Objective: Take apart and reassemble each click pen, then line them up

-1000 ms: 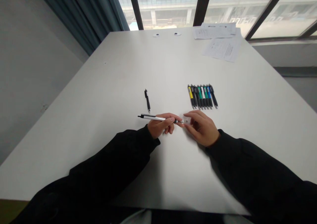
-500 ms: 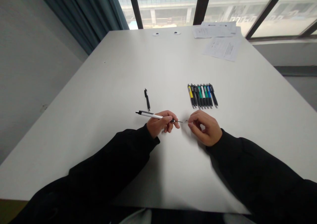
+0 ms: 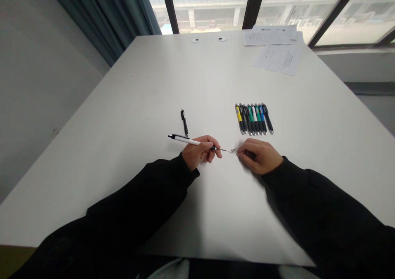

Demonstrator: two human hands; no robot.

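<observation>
My left hand is closed around a white pen with a black clip, its clip end pointing left and its thin tip sticking out to the right. My right hand pinches a small silvery part at that tip, knuckles resting on the white table. A single black pen lies just beyond my left hand. A row of several pens with yellow, green, white, blue and black barrels lies side by side beyond my right hand.
Printed paper sheets lie at the far right of the table near the window. Two small round discs sit at the far edge. A dark curtain hangs at the back left.
My left hand has lifted the pen's clip end slightly up and left. My right hand has lowered and flattened, fingers still pinched at the pen's tip.
</observation>
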